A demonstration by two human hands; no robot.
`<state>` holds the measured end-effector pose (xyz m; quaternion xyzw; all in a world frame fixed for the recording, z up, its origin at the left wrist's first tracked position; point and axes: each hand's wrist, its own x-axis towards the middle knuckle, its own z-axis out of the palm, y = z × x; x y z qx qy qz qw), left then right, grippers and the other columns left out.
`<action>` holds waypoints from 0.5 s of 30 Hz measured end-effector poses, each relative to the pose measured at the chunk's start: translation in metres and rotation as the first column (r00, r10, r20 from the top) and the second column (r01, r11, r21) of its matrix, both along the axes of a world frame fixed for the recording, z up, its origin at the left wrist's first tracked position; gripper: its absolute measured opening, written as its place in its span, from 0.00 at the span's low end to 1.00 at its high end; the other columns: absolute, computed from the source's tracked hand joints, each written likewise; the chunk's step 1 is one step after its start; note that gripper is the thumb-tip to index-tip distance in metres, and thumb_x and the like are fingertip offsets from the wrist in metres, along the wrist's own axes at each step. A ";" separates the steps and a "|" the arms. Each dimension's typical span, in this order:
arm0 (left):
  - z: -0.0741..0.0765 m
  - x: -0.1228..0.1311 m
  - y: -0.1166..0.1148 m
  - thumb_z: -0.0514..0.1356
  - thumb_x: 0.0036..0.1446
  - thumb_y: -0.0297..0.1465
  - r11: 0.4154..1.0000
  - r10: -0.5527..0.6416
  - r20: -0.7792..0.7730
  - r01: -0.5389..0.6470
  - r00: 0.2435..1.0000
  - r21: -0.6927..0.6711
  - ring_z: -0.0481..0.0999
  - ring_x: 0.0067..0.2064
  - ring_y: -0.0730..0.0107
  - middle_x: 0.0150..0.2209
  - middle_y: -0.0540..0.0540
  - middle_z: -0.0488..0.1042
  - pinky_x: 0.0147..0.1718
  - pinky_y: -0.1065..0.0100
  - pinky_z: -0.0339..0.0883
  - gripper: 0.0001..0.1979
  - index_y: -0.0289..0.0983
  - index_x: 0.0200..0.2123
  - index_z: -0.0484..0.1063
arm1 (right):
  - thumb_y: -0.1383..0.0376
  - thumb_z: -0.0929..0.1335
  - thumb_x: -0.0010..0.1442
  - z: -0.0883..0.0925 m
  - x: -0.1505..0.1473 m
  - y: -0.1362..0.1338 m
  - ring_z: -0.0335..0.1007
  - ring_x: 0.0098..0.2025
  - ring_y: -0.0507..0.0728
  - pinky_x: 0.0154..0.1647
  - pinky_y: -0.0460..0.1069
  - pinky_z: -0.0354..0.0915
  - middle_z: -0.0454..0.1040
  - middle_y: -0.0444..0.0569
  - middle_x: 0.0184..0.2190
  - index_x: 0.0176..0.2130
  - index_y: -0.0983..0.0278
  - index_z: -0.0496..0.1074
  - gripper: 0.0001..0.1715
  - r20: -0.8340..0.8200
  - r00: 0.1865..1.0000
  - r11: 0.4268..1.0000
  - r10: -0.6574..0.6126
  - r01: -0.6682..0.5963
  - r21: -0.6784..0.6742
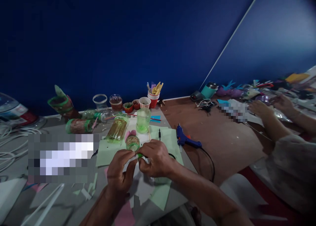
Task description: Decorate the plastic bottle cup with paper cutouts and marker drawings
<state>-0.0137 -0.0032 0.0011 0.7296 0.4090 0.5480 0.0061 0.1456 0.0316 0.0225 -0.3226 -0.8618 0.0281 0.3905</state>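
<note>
Both hands meet near the middle of the work area, fingertips pinching a small green and white piece [140, 155] that looks like paper or plastic; the fingers hide much of it. My left hand [119, 170] is closed on its left end. From the other side my right hand [156, 158] grips it with thumb and forefinger. Just beyond the fingers sits a small round green-rimmed container [132, 142] with brownish contents, and pink pieces [130, 133] lie behind it. Light green paper [161, 198] lies under the hands.
A blue glue gun [187, 138] lies right of my hands, its cord trailing toward me. Behind stand a green-tinted clear cup [143, 120], paper cups [144, 102] and small pots. Paper scraps [86, 193] lie left. A co-worker's hands [261, 109] are far right.
</note>
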 end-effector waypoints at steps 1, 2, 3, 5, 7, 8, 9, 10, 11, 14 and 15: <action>-0.001 0.000 0.000 0.57 0.56 0.26 1.000 0.006 -0.003 -0.006 1.000 0.007 0.76 0.37 0.66 0.34 0.45 0.76 0.35 0.66 0.72 0.09 0.39 0.41 0.69 | 0.65 0.61 0.50 -0.001 0.000 0.000 0.64 0.22 0.53 0.28 0.49 0.57 0.69 0.45 0.20 0.26 0.63 0.67 0.07 0.002 1.000 1.000 -0.005 0.005 -0.003; -0.001 0.000 0.000 0.57 0.57 0.27 1.000 0.017 -0.007 -0.017 1.000 0.014 0.77 0.36 0.66 0.33 0.46 0.76 0.35 0.66 0.72 0.08 0.39 0.41 0.69 | 0.64 0.61 0.50 -0.003 0.000 0.000 0.64 0.22 0.53 0.28 0.48 0.57 0.69 0.45 0.19 0.25 0.63 0.67 0.07 0.001 1.000 1.000 -0.008 0.008 -0.005; -0.002 -0.001 -0.001 0.56 0.57 0.28 0.999 0.030 -0.010 -0.030 0.999 0.022 0.77 0.36 0.66 0.32 0.46 0.76 0.34 0.67 0.72 0.07 0.39 0.40 0.69 | 0.63 0.62 0.51 -0.004 0.000 0.001 0.64 0.22 0.53 0.28 0.48 0.56 0.69 0.45 0.19 0.25 0.63 0.66 0.07 -0.005 1.000 1.000 -0.010 0.010 -0.004; -0.004 -0.002 -0.002 0.56 0.58 0.30 0.999 0.043 -0.006 -0.043 0.999 0.028 0.78 0.35 0.67 0.31 0.46 0.76 0.32 0.67 0.72 0.06 0.39 0.39 0.68 | 0.63 0.62 0.52 -0.005 0.000 0.002 0.65 0.23 0.53 0.28 0.48 0.56 0.68 0.44 0.18 0.24 0.62 0.66 0.08 -0.021 1.000 1.000 0.009 -0.009 -0.002; -0.003 -0.004 -0.003 0.56 0.58 0.32 0.999 0.038 0.034 -0.038 0.999 0.008 0.77 0.34 0.66 0.31 0.46 0.75 0.31 0.67 0.72 0.06 0.39 0.39 0.68 | 0.63 0.63 0.53 -0.003 0.001 0.002 0.65 0.23 0.53 0.28 0.48 0.56 0.69 0.44 0.19 0.26 0.62 0.68 0.08 -0.052 0.997 0.998 0.055 -0.056 -0.005; -0.002 -0.004 -0.003 0.55 0.59 0.32 1.000 0.030 0.080 -0.030 0.996 -0.005 0.77 0.34 0.66 0.30 0.46 0.75 0.31 0.66 0.72 0.06 0.39 0.39 0.67 | 0.63 0.63 0.54 -0.001 0.002 0.002 0.66 0.24 0.53 0.29 0.49 0.57 0.70 0.45 0.20 0.28 0.63 0.69 0.08 -0.076 0.994 0.997 0.078 -0.079 -0.013; 0.000 -0.004 -0.003 0.54 0.59 0.33 1.000 0.024 0.137 -0.022 0.990 -0.018 0.77 0.33 0.66 0.29 0.46 0.74 0.31 0.65 0.72 0.06 0.38 0.39 0.66 | 0.63 0.63 0.55 0.002 0.003 0.002 0.67 0.25 0.54 0.31 0.49 0.58 0.71 0.46 0.22 0.31 0.63 0.70 0.08 -0.108 0.990 0.995 0.094 -0.097 -0.022; 0.003 -0.005 -0.002 0.53 0.60 0.33 0.999 0.029 0.197 -0.023 0.980 -0.035 0.76 0.32 0.67 0.28 0.47 0.73 0.31 0.64 0.71 0.06 0.38 0.38 0.66 | 0.63 0.63 0.56 0.004 0.005 0.002 0.68 0.28 0.55 0.33 0.50 0.60 0.73 0.48 0.24 0.34 0.63 0.70 0.08 -0.151 0.984 0.994 0.097 -0.103 -0.034; 0.005 -0.005 -0.001 0.52 0.60 0.32 0.998 0.043 0.260 -0.030 0.965 -0.052 0.75 0.31 0.68 0.27 0.48 0.72 0.31 0.64 0.71 0.05 0.38 0.38 0.65 | 0.64 0.62 0.57 0.006 0.007 0.003 0.68 0.30 0.56 0.34 0.51 0.61 0.74 0.50 0.27 0.37 0.64 0.70 0.10 -0.202 0.976 0.994 0.084 -0.097 -0.053; 0.013 -0.006 0.007 0.52 0.59 0.29 0.988 0.143 0.430 -0.104 0.891 -0.111 0.75 0.33 0.67 0.30 0.48 0.73 0.36 0.61 0.69 0.02 0.38 0.36 0.63 | 0.68 0.60 0.61 0.006 0.012 0.007 0.69 0.37 0.57 0.38 0.52 0.65 0.73 0.53 0.35 0.47 0.64 0.67 0.16 -0.355 0.935 0.987 -0.016 -0.042 -0.157; 0.014 -0.008 0.011 0.52 0.57 0.28 0.986 0.161 0.495 -0.116 0.854 -0.121 0.76 0.35 0.66 0.32 0.47 0.73 0.39 0.60 0.68 0.01 0.39 0.35 0.62 | 0.68 0.59 0.62 0.004 0.012 0.009 0.69 0.35 0.56 0.37 0.51 0.66 0.72 0.52 0.37 0.51 0.63 0.66 0.18 -0.410 0.911 0.978 -0.051 -0.038 -0.206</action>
